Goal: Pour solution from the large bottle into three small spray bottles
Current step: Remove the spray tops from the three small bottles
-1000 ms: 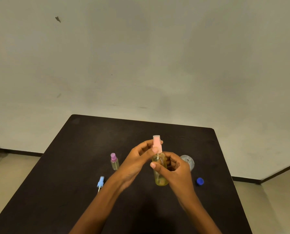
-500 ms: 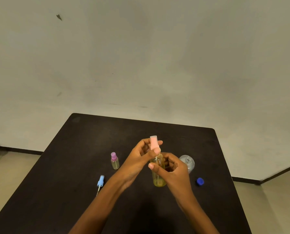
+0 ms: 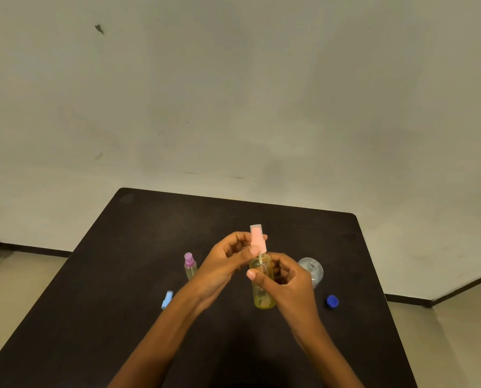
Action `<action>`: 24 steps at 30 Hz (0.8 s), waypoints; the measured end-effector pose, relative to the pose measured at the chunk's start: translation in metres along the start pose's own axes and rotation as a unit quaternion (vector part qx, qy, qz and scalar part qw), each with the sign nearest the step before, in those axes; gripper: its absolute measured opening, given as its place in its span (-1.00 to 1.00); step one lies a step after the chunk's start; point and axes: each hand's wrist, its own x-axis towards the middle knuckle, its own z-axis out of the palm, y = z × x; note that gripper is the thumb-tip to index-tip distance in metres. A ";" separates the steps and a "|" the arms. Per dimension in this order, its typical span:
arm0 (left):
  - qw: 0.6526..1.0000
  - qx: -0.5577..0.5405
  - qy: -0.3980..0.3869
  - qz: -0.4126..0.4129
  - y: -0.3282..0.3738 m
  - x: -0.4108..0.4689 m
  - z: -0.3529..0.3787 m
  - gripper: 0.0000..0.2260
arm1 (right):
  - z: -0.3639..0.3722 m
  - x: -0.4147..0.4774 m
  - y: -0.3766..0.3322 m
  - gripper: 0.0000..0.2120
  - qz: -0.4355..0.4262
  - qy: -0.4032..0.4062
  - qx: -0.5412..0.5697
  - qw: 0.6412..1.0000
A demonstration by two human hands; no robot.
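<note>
Clamped around a small spray bottle of yellow liquid, the right hand holds it upright above the black table, thumb across the front of the bottle and fingers curled behind it. Just left of that bottle, the left hand pinches the pink spray head between thumb and fingertips; the head sits at the bottle's neck, a thin stem showing between cap and mouth, so whether it is fully seated cannot be told. Both forearms rise from the near edge of the table toward the bottle.

Left of the held bottle and slightly nearer, a light blue spray head lies on its side on the table, apart from any bottle. Right of the held bottle, a dark blue cap rests on the table. Beyond that cap and just right of the right hand stands the large bottle, clear, uncapped, its open mouth facing up. Left of the held bottle and a little farther away, a second small spray bottle with a purple head stands upright, yellowish liquid inside. Past the far table edge is a plain pale wall.
</note>
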 end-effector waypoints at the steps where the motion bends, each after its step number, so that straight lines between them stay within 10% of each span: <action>1: 1.000 -0.005 -0.003 -0.003 0.000 0.000 0.000 -0.58 | 0.000 0.000 0.000 -0.72 0.000 0.000 0.003 1.000; 11: 0.999 -0.008 -0.031 -0.007 0.000 -0.002 -0.005 -0.60 | 0.002 0.001 0.001 -0.75 0.001 -0.004 0.004 1.000; 24: 0.983 -0.052 0.179 -0.005 0.020 0.011 -0.061 -0.77 | 0.018 -0.004 0.010 -0.73 0.035 -0.051 0.009 0.998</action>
